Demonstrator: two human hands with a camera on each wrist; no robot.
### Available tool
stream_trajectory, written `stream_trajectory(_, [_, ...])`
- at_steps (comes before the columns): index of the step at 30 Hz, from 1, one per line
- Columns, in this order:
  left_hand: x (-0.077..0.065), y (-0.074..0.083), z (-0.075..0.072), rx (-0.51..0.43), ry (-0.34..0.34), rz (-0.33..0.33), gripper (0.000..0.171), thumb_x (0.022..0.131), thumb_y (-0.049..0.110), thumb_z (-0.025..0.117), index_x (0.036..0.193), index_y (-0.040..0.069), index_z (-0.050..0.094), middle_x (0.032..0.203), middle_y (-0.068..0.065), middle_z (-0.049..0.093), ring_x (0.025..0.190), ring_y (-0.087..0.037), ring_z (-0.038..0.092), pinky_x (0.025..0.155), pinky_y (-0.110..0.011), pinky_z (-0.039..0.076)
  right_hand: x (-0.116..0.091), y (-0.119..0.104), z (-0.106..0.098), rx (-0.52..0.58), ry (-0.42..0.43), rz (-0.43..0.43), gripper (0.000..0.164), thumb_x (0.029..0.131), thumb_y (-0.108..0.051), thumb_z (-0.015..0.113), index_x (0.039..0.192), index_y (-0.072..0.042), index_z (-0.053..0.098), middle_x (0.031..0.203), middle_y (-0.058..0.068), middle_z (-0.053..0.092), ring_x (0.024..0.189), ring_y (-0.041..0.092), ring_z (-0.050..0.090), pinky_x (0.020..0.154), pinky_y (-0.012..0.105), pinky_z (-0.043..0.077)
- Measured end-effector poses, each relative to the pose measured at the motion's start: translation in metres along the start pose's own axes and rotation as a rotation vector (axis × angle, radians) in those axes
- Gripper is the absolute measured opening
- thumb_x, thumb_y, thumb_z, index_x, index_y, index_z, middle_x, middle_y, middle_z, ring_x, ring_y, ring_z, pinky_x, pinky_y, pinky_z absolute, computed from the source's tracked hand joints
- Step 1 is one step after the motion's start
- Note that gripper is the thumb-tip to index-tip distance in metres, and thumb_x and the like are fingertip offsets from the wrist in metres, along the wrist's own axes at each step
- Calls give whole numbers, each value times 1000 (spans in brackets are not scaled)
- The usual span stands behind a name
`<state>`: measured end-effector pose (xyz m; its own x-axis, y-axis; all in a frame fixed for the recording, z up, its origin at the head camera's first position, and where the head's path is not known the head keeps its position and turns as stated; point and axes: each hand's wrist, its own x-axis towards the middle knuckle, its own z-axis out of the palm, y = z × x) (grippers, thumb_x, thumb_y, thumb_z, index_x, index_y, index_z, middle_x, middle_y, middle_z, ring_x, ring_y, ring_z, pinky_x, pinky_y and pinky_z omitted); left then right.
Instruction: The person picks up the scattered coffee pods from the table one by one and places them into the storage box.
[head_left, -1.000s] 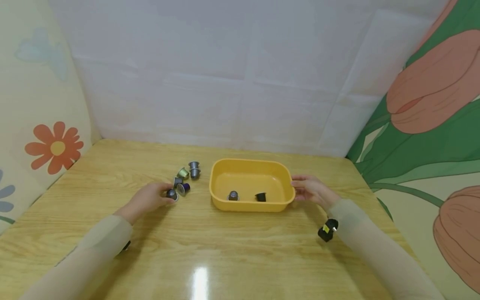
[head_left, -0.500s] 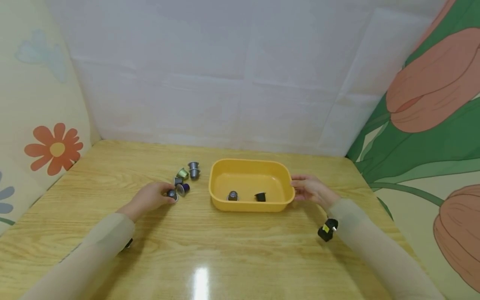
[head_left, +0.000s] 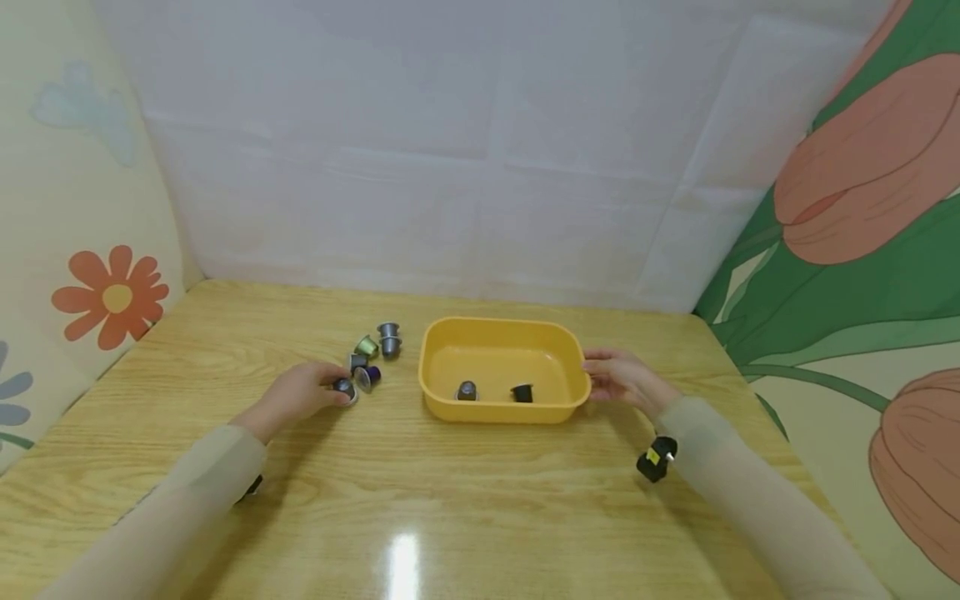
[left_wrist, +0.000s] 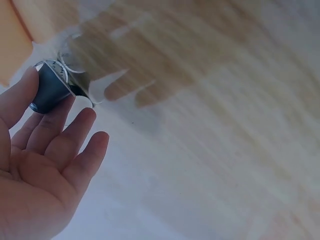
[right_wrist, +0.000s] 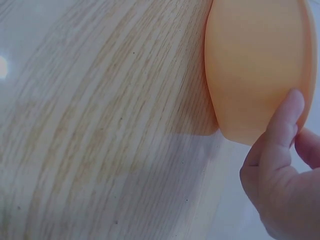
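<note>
My left hand [head_left: 300, 393] pinches a dark coffee capsule [left_wrist: 50, 90] between thumb and fingertips; its silver rim shows in the left wrist view. Right beside it on the table lie a purple capsule [head_left: 371, 377], a dark grey one [head_left: 357, 362] and a green one [head_left: 367, 347]. Two grey capsules [head_left: 389, 340] lie end to end just behind them. With thumb and fingers, my right hand [head_left: 626, 382] holds the right end of a yellow plastic basin [head_left: 498, 412]. Inside the basin are a grey-brown capsule [head_left: 467, 390] and a black capsule [head_left: 522, 392].
The wooden table [head_left: 450, 500] meets a white cloth backdrop [head_left: 420, 208] at the back. Flower-printed panels rise at the left and right. A small black device [head_left: 656, 459] hangs beneath my right sleeve.
</note>
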<state>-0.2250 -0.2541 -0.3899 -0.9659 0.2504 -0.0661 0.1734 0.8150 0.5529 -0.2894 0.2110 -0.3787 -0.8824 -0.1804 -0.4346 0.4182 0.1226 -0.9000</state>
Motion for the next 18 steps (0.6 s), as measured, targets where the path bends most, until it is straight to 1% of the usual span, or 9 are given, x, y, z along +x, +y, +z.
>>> stream_trajectory(4, [1,4,-4,-10,-4,1,47,90,19,70,126,-9,59,126,-31,57,119,-49,49,97,-60,40,0,0,0,8,-11,-9,48,100,-3,50,143,10,34,92,5,63,72,13,61,59,25,56])
stream_trajectory(8, [3,11,-9,-19,-25,-11,49,91,22,69,129,-7,57,127,-31,56,120,-49,49,96,-60,41,-1,-1,1,6,-11,-7,48,100,-2,50,144,10,34,91,5,63,73,13,61,59,25,56])
stream_trajectory(11, [5,15,-12,-36,-37,-4,50,92,22,69,129,-9,56,125,-30,58,117,-47,52,94,-58,44,-1,-2,0,-2,-13,-6,48,100,-3,50,144,9,34,92,5,63,73,13,61,59,25,56])
stream_trajectory(15, [9,18,-14,-66,-43,14,48,91,18,70,127,-10,57,119,-27,62,111,-42,57,89,-53,49,-2,-2,1,0,-11,2,49,100,-3,50,145,9,34,94,6,63,73,13,61,60,25,56])
stream_trajectory(18, [11,21,-15,-81,-45,15,48,92,19,70,127,-11,56,119,-26,63,111,-41,58,88,-51,50,-1,-2,1,10,-8,6,48,100,-2,49,145,9,34,93,6,63,72,13,61,59,25,56])
